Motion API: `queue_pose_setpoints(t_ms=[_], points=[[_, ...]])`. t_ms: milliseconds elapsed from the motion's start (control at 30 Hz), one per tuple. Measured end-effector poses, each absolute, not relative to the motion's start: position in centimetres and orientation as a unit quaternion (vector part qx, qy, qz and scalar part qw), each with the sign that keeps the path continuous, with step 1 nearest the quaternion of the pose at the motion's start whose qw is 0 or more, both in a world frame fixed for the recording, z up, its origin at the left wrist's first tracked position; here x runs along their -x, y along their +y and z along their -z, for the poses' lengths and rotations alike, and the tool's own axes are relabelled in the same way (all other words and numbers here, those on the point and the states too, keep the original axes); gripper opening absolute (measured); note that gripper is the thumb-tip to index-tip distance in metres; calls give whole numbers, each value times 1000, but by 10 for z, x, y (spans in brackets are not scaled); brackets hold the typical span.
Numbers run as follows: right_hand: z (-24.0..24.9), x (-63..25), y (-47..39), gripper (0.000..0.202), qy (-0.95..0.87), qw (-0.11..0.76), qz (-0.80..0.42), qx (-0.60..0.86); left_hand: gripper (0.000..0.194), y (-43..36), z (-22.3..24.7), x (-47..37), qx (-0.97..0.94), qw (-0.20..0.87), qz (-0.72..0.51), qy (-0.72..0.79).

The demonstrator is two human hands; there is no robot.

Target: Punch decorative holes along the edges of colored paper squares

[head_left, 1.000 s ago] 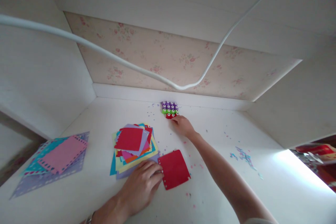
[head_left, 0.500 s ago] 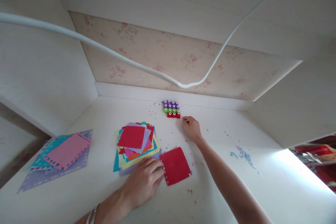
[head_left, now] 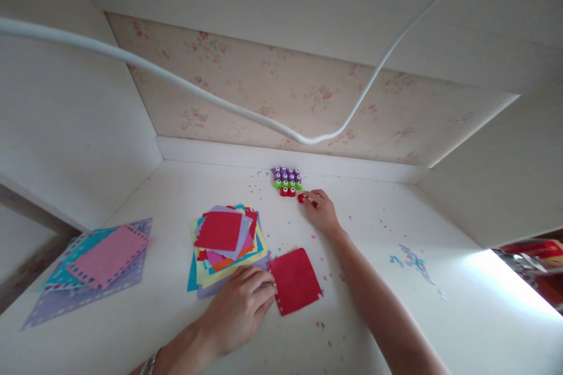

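A small red craft punch point(head_left: 301, 198) is pinched in the fingers of my right hand point(head_left: 323, 212), a short way above the tabletop. Just to its left stands a block of similar punches point(head_left: 287, 179) in purple, green and red rows, their tops white with dark centres. My left hand point(head_left: 244, 302) has its fingers curled together at the left edge of a square red paper sheet point(head_left: 297, 281), gripping that edge. Holes run down this side of the sheet, and a notch shows at its lower right corner. My fingers partly cover the holes.
A pile of coloured paper squares point(head_left: 222, 231) lies beyond my left hand. Far left are punched pink, blue and purple sheets point(head_left: 108, 255). Paper bits point(head_left: 413, 263) are scattered on the white tabletop point(head_left: 176, 340). A white cable point(head_left: 246, 111) hangs across the view.
My right hand has taken a red punch from the right end of the front row, leaving two red ones there. The left hand has stayed by the red sheet.
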State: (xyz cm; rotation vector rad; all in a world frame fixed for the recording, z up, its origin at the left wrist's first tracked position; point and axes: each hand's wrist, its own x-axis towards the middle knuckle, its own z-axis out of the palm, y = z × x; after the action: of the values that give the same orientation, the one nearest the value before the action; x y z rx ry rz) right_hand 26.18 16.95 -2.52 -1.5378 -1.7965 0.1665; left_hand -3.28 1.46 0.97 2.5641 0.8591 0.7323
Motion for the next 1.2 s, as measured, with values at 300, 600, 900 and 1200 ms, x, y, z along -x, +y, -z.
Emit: queue_pose_setpoints(t_ms=[300, 600, 900, 1200], points=[[28, -266, 168, 35, -720, 373, -91, 578, 19, 14, -9, 33, -900, 176, -254, 309], [20, -260, 177, 29, -679, 375, -66, 628, 23, 13, -11, 32, -894, 172, -270, 312], [26, -262, 187, 30, -666, 382, -107, 632, 22, 10, -8, 33, -899, 184, -252, 309], [12, -254, 174, 26, -665, 401, -117, 620, 14, 9, -6, 32, -908, 153, -257, 292]])
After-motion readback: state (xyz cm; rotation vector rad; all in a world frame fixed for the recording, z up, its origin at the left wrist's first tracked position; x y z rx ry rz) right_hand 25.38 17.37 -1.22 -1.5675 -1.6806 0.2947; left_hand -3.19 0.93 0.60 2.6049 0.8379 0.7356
